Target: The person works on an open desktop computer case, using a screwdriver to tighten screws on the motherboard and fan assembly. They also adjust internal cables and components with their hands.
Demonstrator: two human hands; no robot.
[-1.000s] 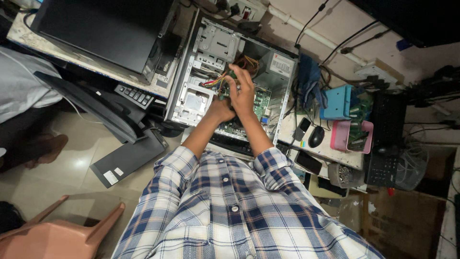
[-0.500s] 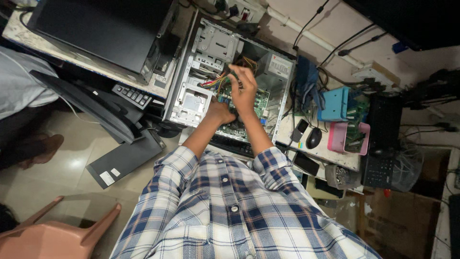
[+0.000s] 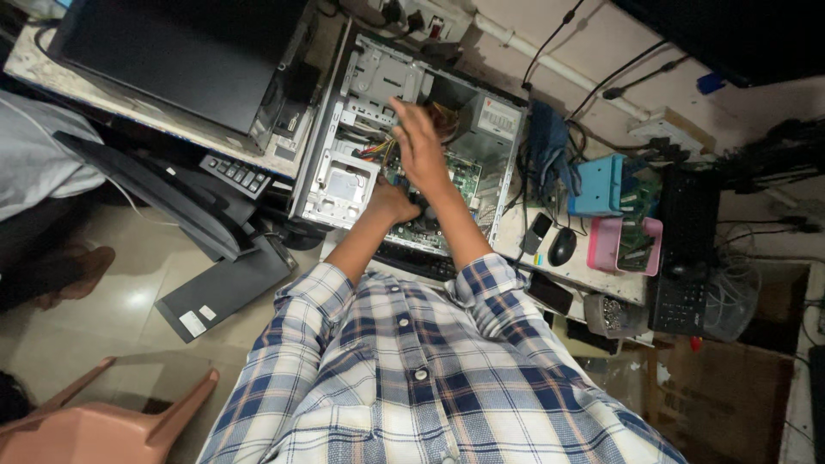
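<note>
A pink plastic chair [image 3: 112,421] is seen at the lower left, pushed aside from the work spot; above it a dark monitor [image 3: 172,60] lies flat on the bench, screen down, kept out of the way, with a black keyboard [image 3: 236,176] tucked under its edge. A dark flat panel [image 3: 225,292] is propped on the floor just beside. The open computer case [image 3: 369,103] is laid on its side so the inside faces up and can be reached from above. The left hand [image 3: 391,204] is pressed low on the green motherboard [image 3: 460,176], apparently as a brace; whether anything is held cannot be told, fingers being hidden. The right hand [image 3: 418,142] is stretched further in, fingers spread and mostly open, nothing clearly gripped, hovering by the bundle of coloured wires [image 3: 387,155] near the drive cage. Both forearms are bared, plaid sleeves [image 3: 481,288] rolled up, likely to keep cloth off the parts. Right of the case a phone [image 3: 537,232] and a black mouse [image 3: 562,247] are parked on the bench edge, then a blue box [image 3: 597,185] and a pink tray [image 3: 626,245], near at hand.
</note>
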